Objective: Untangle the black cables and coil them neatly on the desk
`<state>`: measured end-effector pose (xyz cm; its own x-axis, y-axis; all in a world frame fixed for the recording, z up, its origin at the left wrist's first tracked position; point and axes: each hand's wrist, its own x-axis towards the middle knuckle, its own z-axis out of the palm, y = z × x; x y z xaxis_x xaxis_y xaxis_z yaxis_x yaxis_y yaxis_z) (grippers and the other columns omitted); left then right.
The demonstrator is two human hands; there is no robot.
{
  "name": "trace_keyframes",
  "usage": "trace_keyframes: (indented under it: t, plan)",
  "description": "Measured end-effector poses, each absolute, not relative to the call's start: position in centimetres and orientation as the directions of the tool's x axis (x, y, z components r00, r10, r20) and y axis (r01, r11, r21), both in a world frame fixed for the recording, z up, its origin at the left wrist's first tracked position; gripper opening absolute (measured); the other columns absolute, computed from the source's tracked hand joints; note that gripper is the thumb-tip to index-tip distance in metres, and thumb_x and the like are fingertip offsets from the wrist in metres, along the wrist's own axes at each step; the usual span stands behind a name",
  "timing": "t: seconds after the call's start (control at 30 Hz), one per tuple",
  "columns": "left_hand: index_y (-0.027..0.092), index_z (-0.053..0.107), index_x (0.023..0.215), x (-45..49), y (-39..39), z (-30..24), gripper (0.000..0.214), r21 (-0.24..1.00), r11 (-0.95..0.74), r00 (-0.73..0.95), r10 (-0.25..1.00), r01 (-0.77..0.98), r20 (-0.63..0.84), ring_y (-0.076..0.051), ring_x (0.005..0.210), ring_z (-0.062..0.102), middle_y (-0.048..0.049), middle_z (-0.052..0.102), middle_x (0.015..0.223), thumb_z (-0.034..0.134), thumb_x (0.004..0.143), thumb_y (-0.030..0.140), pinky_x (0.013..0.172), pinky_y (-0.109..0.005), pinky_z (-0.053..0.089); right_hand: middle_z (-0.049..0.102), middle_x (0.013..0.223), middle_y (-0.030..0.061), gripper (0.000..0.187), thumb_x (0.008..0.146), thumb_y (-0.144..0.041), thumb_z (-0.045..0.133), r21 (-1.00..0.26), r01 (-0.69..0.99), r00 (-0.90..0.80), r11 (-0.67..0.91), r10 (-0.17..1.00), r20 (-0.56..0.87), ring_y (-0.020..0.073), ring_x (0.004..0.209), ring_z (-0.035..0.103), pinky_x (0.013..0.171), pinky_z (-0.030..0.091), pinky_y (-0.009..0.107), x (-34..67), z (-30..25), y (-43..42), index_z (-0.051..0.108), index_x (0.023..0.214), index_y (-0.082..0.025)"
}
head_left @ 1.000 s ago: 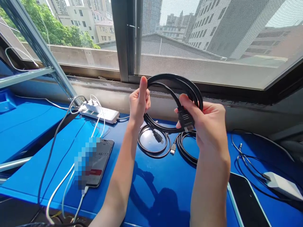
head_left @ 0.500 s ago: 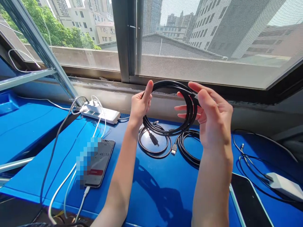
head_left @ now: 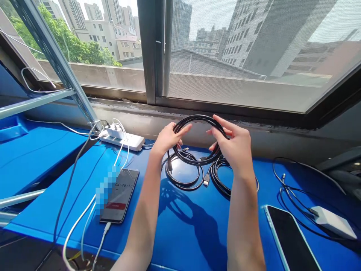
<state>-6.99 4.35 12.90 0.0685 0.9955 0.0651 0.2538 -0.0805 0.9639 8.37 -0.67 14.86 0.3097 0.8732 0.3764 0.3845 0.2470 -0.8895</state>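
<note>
A coiled black cable [head_left: 194, 162] is held up between my two hands above the blue tabletop [head_left: 180, 233]. My left hand [head_left: 169, 140] grips the coil's left side, and one black connector [head_left: 170, 165] dangles below it. On the opposite side, my right hand [head_left: 232, 141] has its thumb and fingers closed around the coil. Behind and below lie a second coiled cable [head_left: 183, 185] and a third black coil [head_left: 218, 184]. A USB plug [head_left: 207, 180] rests between those two. My right forearm partly hides the third coil.
A phone [head_left: 120, 195] with a plugged-in white cable lies left, near a white power strip [head_left: 135, 142]. On the right are another phone [head_left: 291, 233], a white adapter [head_left: 334, 222] and loose black cables. A metal frame [head_left: 56, 49] stands left, before the window.
Both hands have lowered the coil toward the table. My right hand has moved left and closed on the coil's right side. The dangling connector now hangs by my left hand.
</note>
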Motion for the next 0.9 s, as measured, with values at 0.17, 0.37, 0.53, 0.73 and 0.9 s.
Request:
trace_keyframes:
  t: [0.17,0.37,0.53,0.73,0.9]
  plan:
    - [0.018,0.049,0.073,-7.8,2.9,12.7,0.013,0.959,-0.072,0.120,0.992,0.276,0.040,-0.012,0.041,0.057,0.0058,0.054,0.053,0.059,0.081,0.017,0.042,-0.019,0.044,0.073,0.078,0.0054,0.047,0.071,-0.026,0.062,-0.888,0.343,0.421,0.307,0.794,0.438,0.0108,0.037,0.056,0.039,0.049,0.024,8.3,15.1,-1.0,0.066,0.117,-0.016]
    - [0.020,0.047,0.089,-7.4,0.2,11.8,0.025,0.976,-0.039,-0.106,0.992,0.215,0.063,-0.015,0.061,0.063,0.0025,0.059,0.068,0.068,0.075,0.023,0.052,-0.022,0.049,0.072,0.072,0.0030,0.051,0.069,-0.031,0.063,-0.926,0.165,0.322,0.339,0.869,0.375,0.0086,0.033,0.051,0.038,0.047,0.024,7.9,15.3,-1.5,0.065,0.117,-0.014]
    - [0.017,0.050,0.095,-7.5,-0.9,9.6,0.011,0.995,0.058,-0.036,0.998,0.076,-0.056,-0.011,0.043,0.055,0.0076,0.049,0.052,0.047,0.085,0.012,0.047,-0.022,0.049,0.073,0.077,0.0052,0.054,0.069,-0.038,0.063,-0.946,0.169,0.206,0.275,0.929,0.307,0.0108,0.035,0.055,0.040,0.049,0.025,7.3,13.5,-1.7,0.063,0.118,-0.013]
    - [0.016,0.048,0.100,-8.8,-1.1,6.6,0.015,0.972,0.067,-0.225,0.974,0.224,-0.016,-0.014,0.049,0.058,0.0070,0.048,0.052,0.047,0.085,0.014,0.048,-0.023,0.048,0.067,0.109,0.0126,0.045,0.074,-0.020,0.054,-0.890,0.430,0.227,0.153,0.935,0.271,0.0119,0.049,0.065,0.060,0.057,0.029,6.3,8.4,-1.4,0.062,0.118,-0.014]
    - [0.016,0.056,0.097,-8.8,-1.1,4.9,0.019,0.919,0.068,-0.279,0.959,0.388,0.047,-0.021,0.083,0.068,-0.0053,0.067,0.078,0.052,0.079,0.009,0.076,-0.032,0.053,0.068,0.106,0.0123,0.043,0.069,-0.009,0.052,-0.849,0.522,0.273,0.074,0.929,0.249,0.0180,0.065,0.069,0.072,0.057,0.034,6.3,4.2,-0.8,0.068,0.109,-0.015]
